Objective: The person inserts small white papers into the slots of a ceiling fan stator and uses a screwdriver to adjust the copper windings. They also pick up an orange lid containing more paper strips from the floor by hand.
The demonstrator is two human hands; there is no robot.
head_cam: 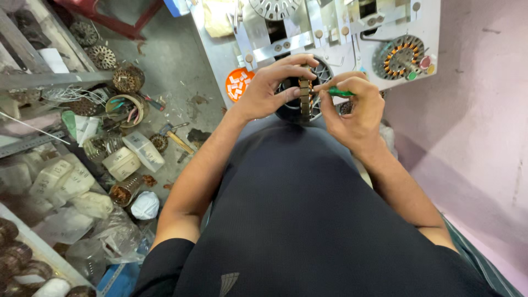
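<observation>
My left hand [269, 88] grips a round black motor stator [303, 104] with a laminated metal edge, holding it upright in front of my chest. My right hand [352, 107] pinches a thin green-handled tool [338, 92], its tip touching the stator's edge. Both hands sit just below the white workbench [220, 52]. My dark shirt fills the lower middle of the view.
An orange dish of small white pieces [238, 84] lies on the bench's left part. A wound stator with copper coils [400, 56] rests at the right. On the floor at the left lie old stators, a hammer [175, 137], white boxes and plastic bags. A pink wall stands on the right.
</observation>
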